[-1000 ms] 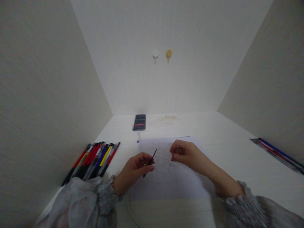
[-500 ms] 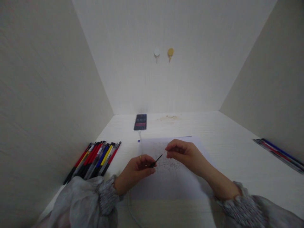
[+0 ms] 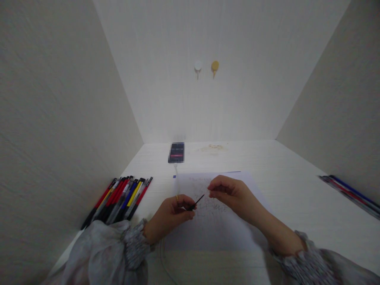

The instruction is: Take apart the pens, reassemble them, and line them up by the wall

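Between its thumb and fingers, my left hand (image 3: 173,213) pinches a short dark pen piece (image 3: 192,206) with a thin black stem, perhaps a refill, pointing up to the right. Just beyond the stem's end is my right hand (image 3: 228,192), its thumb and fingertips pressed together; anything they hold is too small to make out. A small gap parts the fingertips from the stem. Both hands hover over a white sheet of paper (image 3: 204,233) with faint handwriting.
A row of pens (image 3: 118,200) with red, yellow, blue and black parts lies at left. More slim pens or refills (image 3: 350,194) lie by the right wall. A phone (image 3: 177,152) with a white cable stands at the back. White and yellow hooks (image 3: 215,66) hang on the wall.
Both hands hold nearly the same pose, with the stem still close to the right fingertips. The whole view has shifted very slightly.
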Demonstrator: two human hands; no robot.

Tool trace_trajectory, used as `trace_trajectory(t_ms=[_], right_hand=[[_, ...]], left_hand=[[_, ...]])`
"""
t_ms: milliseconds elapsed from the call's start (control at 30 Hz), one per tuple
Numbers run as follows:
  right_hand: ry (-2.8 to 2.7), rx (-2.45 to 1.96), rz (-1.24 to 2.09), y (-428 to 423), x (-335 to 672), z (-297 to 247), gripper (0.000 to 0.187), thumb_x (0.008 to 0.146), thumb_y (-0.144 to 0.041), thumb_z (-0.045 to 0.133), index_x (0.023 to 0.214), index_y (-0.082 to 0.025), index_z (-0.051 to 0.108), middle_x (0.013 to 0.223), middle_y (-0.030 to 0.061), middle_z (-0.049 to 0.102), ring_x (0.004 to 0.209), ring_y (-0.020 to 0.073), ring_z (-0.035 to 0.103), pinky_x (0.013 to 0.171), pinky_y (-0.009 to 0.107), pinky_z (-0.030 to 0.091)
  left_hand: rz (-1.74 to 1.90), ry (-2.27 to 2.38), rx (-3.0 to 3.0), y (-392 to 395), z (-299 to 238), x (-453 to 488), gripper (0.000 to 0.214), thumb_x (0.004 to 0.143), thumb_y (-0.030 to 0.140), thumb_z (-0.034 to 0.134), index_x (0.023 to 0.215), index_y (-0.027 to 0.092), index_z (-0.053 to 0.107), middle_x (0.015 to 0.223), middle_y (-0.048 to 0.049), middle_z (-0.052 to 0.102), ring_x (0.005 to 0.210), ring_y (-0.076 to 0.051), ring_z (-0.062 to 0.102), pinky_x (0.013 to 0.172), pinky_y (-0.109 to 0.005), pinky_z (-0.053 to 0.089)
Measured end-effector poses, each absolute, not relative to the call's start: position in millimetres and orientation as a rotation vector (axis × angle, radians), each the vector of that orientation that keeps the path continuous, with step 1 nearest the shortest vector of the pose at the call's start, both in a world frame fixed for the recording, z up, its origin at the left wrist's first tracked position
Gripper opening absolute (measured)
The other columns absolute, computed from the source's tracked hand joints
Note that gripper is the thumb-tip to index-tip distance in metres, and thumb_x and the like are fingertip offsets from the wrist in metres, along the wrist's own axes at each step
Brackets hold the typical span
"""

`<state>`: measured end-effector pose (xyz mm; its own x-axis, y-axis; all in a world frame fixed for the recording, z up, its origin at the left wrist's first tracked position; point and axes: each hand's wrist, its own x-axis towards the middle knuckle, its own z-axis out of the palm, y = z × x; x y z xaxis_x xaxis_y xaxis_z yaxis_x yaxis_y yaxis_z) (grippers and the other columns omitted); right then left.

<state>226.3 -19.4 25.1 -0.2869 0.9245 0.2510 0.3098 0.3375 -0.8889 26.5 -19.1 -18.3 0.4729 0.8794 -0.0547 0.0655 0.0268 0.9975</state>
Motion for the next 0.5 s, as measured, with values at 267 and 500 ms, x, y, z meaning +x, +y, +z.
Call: trace_trajectory(t_ms=[267,500], right_hand=[[-1.991,-1.069,0.649,-23,221,31,0.011,0.072,-0.015,0.047,0.074,-0.019,0.058,0.073,0.0015,0.060,0.069,0.0118,0.055,0.065,0.025,0.044],[-1.948,-1.088,0.711,-23,208,28,0.021,0.070,-0.015,0.051,0.090,-0.020,0.054,0.078,0.0006,0.062,0.072,0.0114,0.056,0.068,0.025,0.044]], left_hand=[[0.804,0.925,1.565,-17,-21,25,0.014,0.068,0.015,0.054,0.081,0.016,0.055,0.076,-0.0019,0.058,0.071,-0.014,0.052,0.066,-0.025,0.039],[0.849,0.911,1.654,-21,-13,26,0.018,0.076,0.018,0.042,0.091,0.016,0.052,0.076,-0.0023,0.057,0.074,-0.014,0.051,0.071,-0.027,0.037]])
